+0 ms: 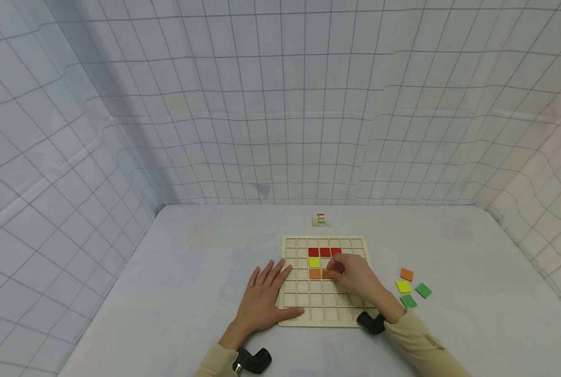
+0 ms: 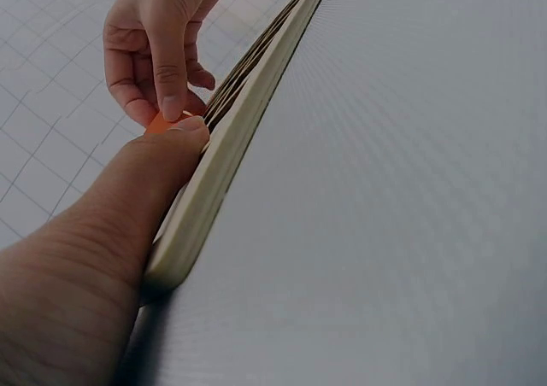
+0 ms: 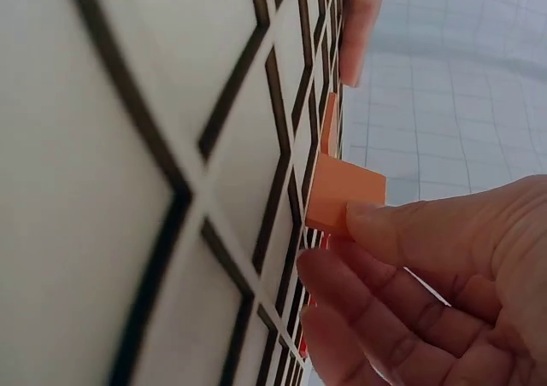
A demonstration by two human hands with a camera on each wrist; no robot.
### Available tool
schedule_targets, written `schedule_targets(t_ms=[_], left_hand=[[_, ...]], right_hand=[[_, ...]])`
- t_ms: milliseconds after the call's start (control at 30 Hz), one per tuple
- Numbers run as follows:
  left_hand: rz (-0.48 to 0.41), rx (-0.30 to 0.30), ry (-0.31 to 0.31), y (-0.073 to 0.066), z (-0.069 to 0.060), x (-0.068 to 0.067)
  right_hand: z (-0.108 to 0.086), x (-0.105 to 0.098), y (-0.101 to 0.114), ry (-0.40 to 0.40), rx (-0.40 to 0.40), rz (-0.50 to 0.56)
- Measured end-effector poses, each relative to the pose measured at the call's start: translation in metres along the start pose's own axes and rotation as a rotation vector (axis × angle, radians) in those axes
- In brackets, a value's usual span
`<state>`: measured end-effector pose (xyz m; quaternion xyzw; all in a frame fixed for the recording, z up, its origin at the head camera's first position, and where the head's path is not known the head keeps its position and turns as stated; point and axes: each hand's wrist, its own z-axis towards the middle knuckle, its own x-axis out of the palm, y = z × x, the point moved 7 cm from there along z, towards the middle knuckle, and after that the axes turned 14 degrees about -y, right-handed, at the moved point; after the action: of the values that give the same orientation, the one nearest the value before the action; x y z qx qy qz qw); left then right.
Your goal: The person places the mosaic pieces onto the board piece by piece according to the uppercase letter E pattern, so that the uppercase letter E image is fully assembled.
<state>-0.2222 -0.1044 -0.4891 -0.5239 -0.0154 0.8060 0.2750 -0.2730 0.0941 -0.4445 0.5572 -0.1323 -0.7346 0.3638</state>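
Note:
A pale wooden grid board (image 1: 329, 315) lies flat on the white table. Three red square tiles (image 1: 325, 252) fill a row near its far side, with a yellow tile (image 1: 314, 262) and an orange tile (image 1: 315, 274) in cells below. My right hand (image 1: 358, 277) pinches another orange tile (image 3: 349, 190) between thumb and fingers, just right of the placed orange one. The right wrist view shows this tile tilted up from the board, one edge at the grid. My left hand (image 1: 263, 299) rests across the board's left edge, fingers straight and spread, thumb over the near corner.
Right of the board lie a loose orange tile (image 1: 406, 275), a yellow tile (image 1: 404, 287) and two green tiles (image 1: 423, 290). Behind it is a small card (image 1: 321, 219) printed with a coloured grid pattern. Grid-lined white cloth (image 1: 280, 120) surrounds the table.

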Motion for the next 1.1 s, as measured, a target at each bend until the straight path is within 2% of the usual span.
schedule_targets(t_ms=[200,400,667,800,967,1100], left_hand=[[0.012,0.003,0.010,0.000,0.000,0.001],[0.019,0.005,0.008,0.000,0.001,0.001],[0.030,0.000,0.017,0.001,0.001,0.001],[0.036,-0.007,0.016,0.002,0.001,0.000],[0.037,-0.006,0.008,0.002,0.001,-0.001],[0.037,-0.002,0.015,0.002,0.001,0.001]], right_hand=[[-0.001,-0.001,0.001,-0.009,-0.021,-0.083],[-0.005,-0.001,0.000,0.017,-0.038,-0.136],[-0.017,-0.001,0.008,0.084,-0.176,-0.199],[-0.021,-0.001,0.011,0.081,-0.267,-0.236],[-0.024,-0.004,0.015,0.080,-0.339,-0.225],[-0.028,-0.008,0.014,0.109,-0.370,-0.195]])
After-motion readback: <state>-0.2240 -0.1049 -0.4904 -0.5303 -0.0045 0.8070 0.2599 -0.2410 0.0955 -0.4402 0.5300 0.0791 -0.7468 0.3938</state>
